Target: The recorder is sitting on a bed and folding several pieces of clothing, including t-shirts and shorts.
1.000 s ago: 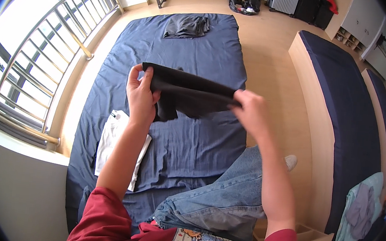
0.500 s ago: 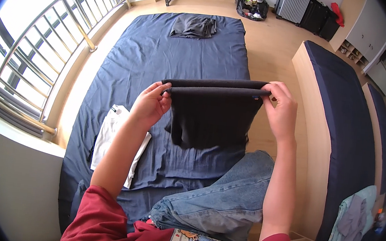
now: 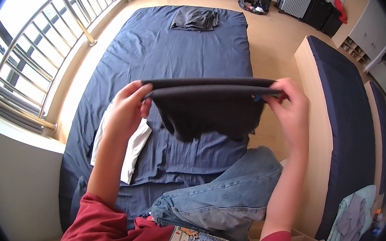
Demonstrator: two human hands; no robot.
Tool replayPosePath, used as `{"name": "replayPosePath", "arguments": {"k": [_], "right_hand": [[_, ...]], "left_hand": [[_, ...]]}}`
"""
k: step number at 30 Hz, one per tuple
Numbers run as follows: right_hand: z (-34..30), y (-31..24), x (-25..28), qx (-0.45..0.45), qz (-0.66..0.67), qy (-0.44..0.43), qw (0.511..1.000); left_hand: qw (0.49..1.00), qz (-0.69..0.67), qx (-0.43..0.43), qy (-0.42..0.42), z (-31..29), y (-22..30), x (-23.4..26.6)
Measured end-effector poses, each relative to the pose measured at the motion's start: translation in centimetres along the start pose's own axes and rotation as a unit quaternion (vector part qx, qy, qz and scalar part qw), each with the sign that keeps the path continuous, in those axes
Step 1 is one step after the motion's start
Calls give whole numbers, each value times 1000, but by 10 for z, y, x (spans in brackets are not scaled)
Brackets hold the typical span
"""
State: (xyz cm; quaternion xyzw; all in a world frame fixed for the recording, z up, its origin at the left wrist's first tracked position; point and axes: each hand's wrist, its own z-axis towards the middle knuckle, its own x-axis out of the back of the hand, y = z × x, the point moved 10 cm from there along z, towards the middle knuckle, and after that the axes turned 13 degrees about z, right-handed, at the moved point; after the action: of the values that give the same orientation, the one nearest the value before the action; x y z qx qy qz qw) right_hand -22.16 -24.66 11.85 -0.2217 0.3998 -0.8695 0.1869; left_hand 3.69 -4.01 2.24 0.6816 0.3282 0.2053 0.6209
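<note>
A folded black garment is stretched between my hands above the dark blue bed. Its top edge is a doubled fold, and the lower part hangs loose and rumpled. My left hand pinches the left end of that fold. At the other end my right hand grips the corner, close to a small blue mark on the cloth. Whether the garment is a shirt or something else, I cannot tell. Behind my left forearm lies a white garment on the bed, partly hidden.
Dark folded clothes lie at the bed's far end. Metal railings line the window on the left. To the right stands a wooden bed frame with a dark mattress. A black bag and a grey suitcase are at the back.
My hands have moved farther apart, the left going left and slightly down, the right going right. The black garment is pulled wider, and its hanging part has swung up a little.
</note>
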Motion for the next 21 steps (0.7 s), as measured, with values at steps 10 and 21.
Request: {"name": "replayPosePath", "arguments": {"k": [10, 21], "right_hand": [[29, 53, -45, -49, -23, -34, 998], [-61, 102, -83, -69, -151, -300, 939]], "left_hand": [[991, -117, -64, 7, 67, -12, 14], [980, 173, -99, 10, -31, -108, 39]]}}
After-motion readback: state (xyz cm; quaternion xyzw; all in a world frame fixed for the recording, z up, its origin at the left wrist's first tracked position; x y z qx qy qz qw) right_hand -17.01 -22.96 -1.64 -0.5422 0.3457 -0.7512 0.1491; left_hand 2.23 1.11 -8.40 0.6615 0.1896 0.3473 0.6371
